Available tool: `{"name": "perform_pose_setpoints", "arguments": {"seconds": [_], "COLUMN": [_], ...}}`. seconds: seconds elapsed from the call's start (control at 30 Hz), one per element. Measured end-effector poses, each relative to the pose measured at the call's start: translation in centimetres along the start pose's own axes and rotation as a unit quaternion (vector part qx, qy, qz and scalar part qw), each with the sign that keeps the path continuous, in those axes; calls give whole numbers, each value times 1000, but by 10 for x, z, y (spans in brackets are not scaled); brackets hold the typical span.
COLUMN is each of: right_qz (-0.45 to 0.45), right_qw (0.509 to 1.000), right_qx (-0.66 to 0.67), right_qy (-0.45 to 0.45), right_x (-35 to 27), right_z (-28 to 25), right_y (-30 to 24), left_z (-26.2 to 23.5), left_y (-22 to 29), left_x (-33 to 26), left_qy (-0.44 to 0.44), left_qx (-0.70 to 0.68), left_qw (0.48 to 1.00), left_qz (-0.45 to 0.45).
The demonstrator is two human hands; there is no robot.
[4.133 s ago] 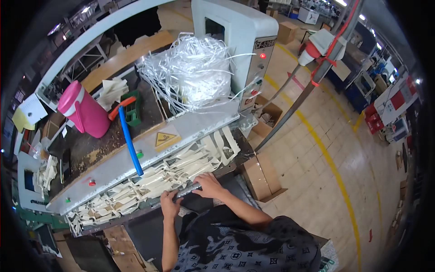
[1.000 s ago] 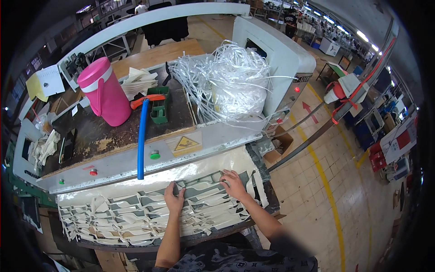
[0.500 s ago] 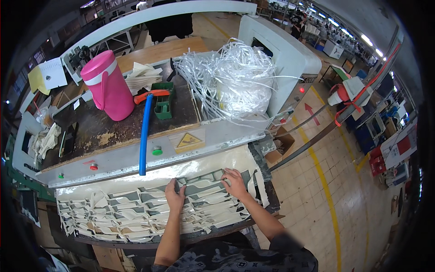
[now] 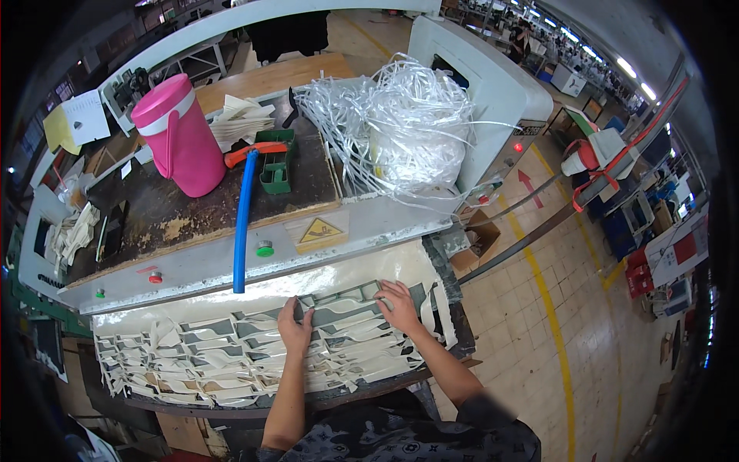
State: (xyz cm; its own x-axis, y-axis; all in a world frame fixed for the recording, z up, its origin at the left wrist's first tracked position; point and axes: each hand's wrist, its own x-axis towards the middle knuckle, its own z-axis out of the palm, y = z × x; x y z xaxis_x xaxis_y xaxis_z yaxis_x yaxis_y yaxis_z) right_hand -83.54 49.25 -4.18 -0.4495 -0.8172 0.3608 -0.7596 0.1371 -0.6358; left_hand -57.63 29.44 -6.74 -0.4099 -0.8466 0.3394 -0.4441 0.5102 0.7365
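Observation:
A cream sheet (image 4: 208, 306), probably leather or a synthetic, lies on the press bed with rows of long curved pieces cut out of it. Along its uncut upper edge rests a narrow green-grey cutting die (image 4: 345, 299) with thin walls. My left hand (image 4: 295, 331) grips the die's left end between thumb and fingers. At the other end, my right hand (image 4: 399, 309) has its fingers curled over the die. Below both hands spread the thin leftover strips (image 4: 231, 369) of the cut sheet; grey bed shows through the gaps.
Above the sheet stretches the press beam (image 4: 192, 273) with coloured buttons. On its board stand a pink jug (image 4: 185, 146), a green tray (image 4: 275, 173) and a hammer with a blue handle (image 4: 244, 223). A heap of clear plastic strips (image 4: 419, 127) sits to the right.
The view has shifted slightly. Both hands stay at the two ends of the cutting die, which sits in nearly the same place on the sheet.

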Motion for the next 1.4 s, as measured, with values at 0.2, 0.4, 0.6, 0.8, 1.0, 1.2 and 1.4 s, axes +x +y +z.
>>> {"name": "perform_pose_setpoints", "arguments": {"seconds": [0.2, 0.4, 0.6, 0.8, 1.0, 1.2, 1.4], "right_qz": [27, 62, 34, 29, 35, 45, 41], "right_qw": [997, 998, 998, 999, 999, 999, 999], "right_qx": [62, 8, -15, -11, -9, -16, -11], "right_qy": [27, 10, -41, -23, -9, 12, 26], "right_x": [3, 23, 19, 6, 3, 3, 0], "right_z": [3, 10, 1, 3, 5, 9, 14], "right_y": [0, -2, 11, 13, 3, -1, -1], "left_z": [-2, 0, -7, -3, 0, -2, -5], "left_y": [-2, 8, 10, 12, 3, 9, 9], "left_x": [-1, 10, 12, 7, -4, -4, -5], "left_qy": [-1, 6, -29, -27, -14, -13, -13], "left_qx": [-26, 23, 26, 59, 62, 40, 33], "left_qw": [1000, 999, 999, 998, 998, 999, 999], "left_qz": [-11, -25, -20, -2, -16, -28, -23]}}
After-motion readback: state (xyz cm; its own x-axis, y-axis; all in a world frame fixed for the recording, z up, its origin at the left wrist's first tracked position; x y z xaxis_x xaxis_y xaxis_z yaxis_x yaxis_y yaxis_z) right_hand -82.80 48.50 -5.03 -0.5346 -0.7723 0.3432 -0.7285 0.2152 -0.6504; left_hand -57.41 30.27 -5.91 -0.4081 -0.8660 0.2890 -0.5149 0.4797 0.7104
